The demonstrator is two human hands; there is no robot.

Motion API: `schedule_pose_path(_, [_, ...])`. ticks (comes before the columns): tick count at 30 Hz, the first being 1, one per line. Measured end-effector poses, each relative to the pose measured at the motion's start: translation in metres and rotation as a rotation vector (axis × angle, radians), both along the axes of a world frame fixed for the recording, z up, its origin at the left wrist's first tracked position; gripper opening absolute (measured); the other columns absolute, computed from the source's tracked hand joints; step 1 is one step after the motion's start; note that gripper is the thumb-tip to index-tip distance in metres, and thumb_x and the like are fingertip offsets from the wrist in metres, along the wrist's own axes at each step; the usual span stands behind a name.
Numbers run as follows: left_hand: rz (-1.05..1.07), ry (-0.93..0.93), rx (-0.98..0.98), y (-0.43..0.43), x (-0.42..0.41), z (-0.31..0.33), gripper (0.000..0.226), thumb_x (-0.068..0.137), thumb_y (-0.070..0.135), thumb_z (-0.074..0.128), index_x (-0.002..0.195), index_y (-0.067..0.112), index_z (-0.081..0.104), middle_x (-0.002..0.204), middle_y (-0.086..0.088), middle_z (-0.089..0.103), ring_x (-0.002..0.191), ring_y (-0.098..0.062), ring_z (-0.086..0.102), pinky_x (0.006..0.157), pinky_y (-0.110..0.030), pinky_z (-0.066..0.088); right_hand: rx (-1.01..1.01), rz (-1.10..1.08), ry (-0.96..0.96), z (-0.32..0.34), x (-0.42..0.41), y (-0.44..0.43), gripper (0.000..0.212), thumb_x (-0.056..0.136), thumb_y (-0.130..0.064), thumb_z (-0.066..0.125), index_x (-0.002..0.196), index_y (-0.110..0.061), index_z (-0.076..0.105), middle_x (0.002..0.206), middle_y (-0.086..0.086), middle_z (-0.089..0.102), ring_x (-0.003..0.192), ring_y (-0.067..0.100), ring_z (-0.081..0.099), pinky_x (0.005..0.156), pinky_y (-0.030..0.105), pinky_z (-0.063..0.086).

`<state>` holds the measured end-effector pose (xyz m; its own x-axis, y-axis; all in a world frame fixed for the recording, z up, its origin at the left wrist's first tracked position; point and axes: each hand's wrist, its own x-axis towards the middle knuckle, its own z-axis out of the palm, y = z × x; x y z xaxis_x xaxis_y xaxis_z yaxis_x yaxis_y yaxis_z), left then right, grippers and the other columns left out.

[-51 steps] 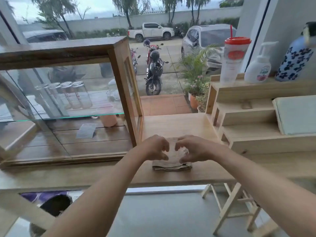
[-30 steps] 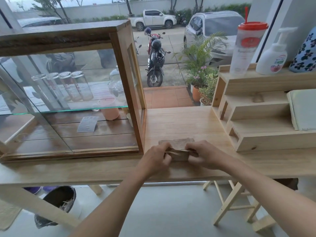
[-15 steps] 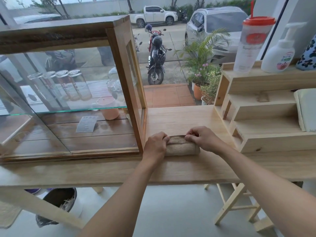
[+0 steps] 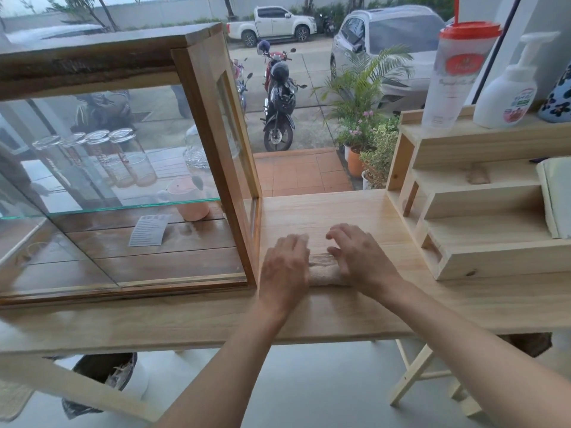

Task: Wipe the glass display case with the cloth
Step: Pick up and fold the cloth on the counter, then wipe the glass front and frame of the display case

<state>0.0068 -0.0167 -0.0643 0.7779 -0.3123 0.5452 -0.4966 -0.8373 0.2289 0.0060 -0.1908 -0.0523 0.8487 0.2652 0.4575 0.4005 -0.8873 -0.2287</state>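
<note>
A wood-framed glass display case (image 4: 213, 143) stands on the left of a light wooden counter (image 4: 340, 307). Inside are several glass jars, a pink cup and a paper card. Just right of the case's front corner lies a brownish cloth (image 4: 323, 270), folded into a thick roll. My left hand (image 4: 285, 267) rests palm-down on its left end. My right hand (image 4: 360, 257) lies flat over its right end, fingers spread forward. Most of the cloth is hidden under both hands.
A stepped wooden shelf unit (image 4: 482, 211) stands at the right, carrying a red-lidded tumbler (image 4: 457, 75), a pump bottle (image 4: 509, 91) and a pale folded item (image 4: 556, 196). A window behind shows parked vehicles and potted plants. A bin (image 4: 105, 378) sits under the counter.
The cloth has been folded smaller and rolled up. My hands went from pinching its edges to lying flat on the roll, fingers stretched forward.
</note>
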Motion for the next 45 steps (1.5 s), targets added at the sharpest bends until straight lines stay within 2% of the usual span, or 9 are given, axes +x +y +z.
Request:
schedule_pose_path(4, [-0.200, 0.268, 0.170, 0.002, -0.010, -0.014, 0.047, 0.105, 0.028, 0.035, 0.148, 0.011, 0.039, 0.153, -0.009, 0.043, 0.141, -0.023, 0.038, 0.118, -0.036, 0.025, -0.172, 0.076, 0.314, -0.020, -0.009, -0.007, 0.059, 0.094, -0.038, 0.024, 0.139, -0.007, 0.048, 0.149, 0.013, 0.044, 0.138, 0.026, 0.039, 0.115, 0.039, 0.031])
schedule_pose_path(7, [-0.198, 0.389, 0.234, 0.008, -0.008, -0.023, 0.052, 0.108, 0.035, 0.026, 0.155, 0.012, 0.023, 0.163, -0.006, 0.020, 0.152, -0.017, 0.011, 0.121, -0.026, -0.004, -0.248, 0.040, 0.416, -0.030, -0.010, -0.014, 0.082, 0.086, -0.052, -0.002, 0.151, -0.011, 0.027, 0.160, 0.005, 0.023, 0.149, 0.017, 0.014, 0.122, 0.034, 0.013])
schedule_pose_path(13, [-0.119, 0.463, 0.249, 0.019, -0.009, -0.028, 0.060, 0.105, 0.043, 0.016, 0.156, 0.011, 0.016, 0.165, -0.005, 0.011, 0.152, -0.015, 0.002, 0.125, -0.033, 0.003, -0.263, -0.004, 0.565, -0.019, -0.014, -0.014, 0.060, 0.102, -0.046, 0.020, 0.155, -0.018, 0.012, 0.163, -0.004, 0.008, 0.150, 0.012, 0.002, 0.122, 0.037, 0.009])
schedule_pose_path(17, [-0.117, 0.548, 0.181, 0.021, -0.009, -0.018, 0.057, 0.106, 0.039, 0.032, 0.155, 0.011, 0.022, 0.164, -0.006, 0.018, 0.152, -0.017, 0.010, 0.124, -0.035, 0.009, -0.244, -0.069, 0.608, -0.004, -0.013, -0.006, 0.055, 0.099, -0.043, 0.036, 0.147, -0.017, 0.026, 0.153, 0.005, 0.026, 0.139, 0.023, 0.025, 0.113, 0.040, 0.027])
schedule_pose_path(24, [-0.100, 0.517, 0.101, 0.028, -0.021, -0.002, 0.042, 0.091, 0.025, 0.064, 0.129, 0.011, 0.054, 0.129, -0.009, 0.051, 0.124, -0.026, 0.043, 0.108, -0.037, 0.036, -0.161, -0.022, 0.744, 0.029, -0.002, 0.005, 0.022, 0.078, -0.019, 0.062, 0.098, -0.009, 0.067, 0.103, 0.013, 0.068, 0.092, 0.026, 0.060, 0.072, 0.028, 0.047])
schedule_pose_path(29, [0.024, 0.596, 0.102, 0.045, -0.039, 0.002, 0.055, 0.082, 0.031, 0.070, 0.132, 0.016, 0.051, 0.123, -0.007, 0.047, 0.121, -0.022, 0.041, 0.108, -0.036, 0.038, -0.068, 0.159, 0.767, 0.043, -0.013, 0.013, 0.020, 0.071, -0.008, 0.056, 0.074, -0.026, 0.050, 0.083, 0.000, 0.060, 0.082, 0.026, 0.060, 0.067, 0.044, 0.051])
schedule_pose_path(33, [-0.066, 0.681, 0.033, 0.060, -0.053, 0.023, 0.087, 0.073, 0.047, 0.079, 0.146, 0.020, 0.039, 0.134, -0.001, 0.050, 0.124, -0.016, 0.044, 0.107, -0.037, 0.041, -0.089, 0.309, 0.746, 0.061, -0.025, 0.040, 0.020, 0.073, -0.010, 0.066, 0.084, -0.023, 0.057, 0.082, -0.002, 0.061, 0.076, 0.022, 0.059, 0.062, 0.038, 0.051])
schedule_pose_path(38, [-0.193, 0.740, -0.233, 0.095, -0.072, 0.046, 0.021, 0.073, 0.032, 0.081, 0.084, 0.023, 0.067, 0.075, 0.006, 0.064, 0.071, -0.012, 0.059, 0.069, -0.040, 0.052, -0.107, 0.410, 0.718, 0.083, -0.041, 0.087, 0.028, 0.071, -0.017, 0.077, 0.092, -0.023, 0.060, 0.088, -0.003, 0.064, 0.076, 0.016, 0.057, 0.059, 0.027, 0.048])
schedule_pose_path(45, [-0.131, 0.614, -0.582, 0.189, -0.100, 0.054, 0.015, 0.076, 0.023, 0.074, 0.064, 0.023, 0.064, 0.060, 0.015, 0.056, 0.058, -0.004, 0.050, 0.054, -0.022, 0.041, 0.492, 0.250, 0.525, 0.075, -0.054, 0.116, 0.067, 0.064, -0.046, 0.085, 0.115, -0.024, 0.047, 0.105, -0.002, 0.062, 0.096, 0.012, 0.062, 0.081, 0.031, 0.055])
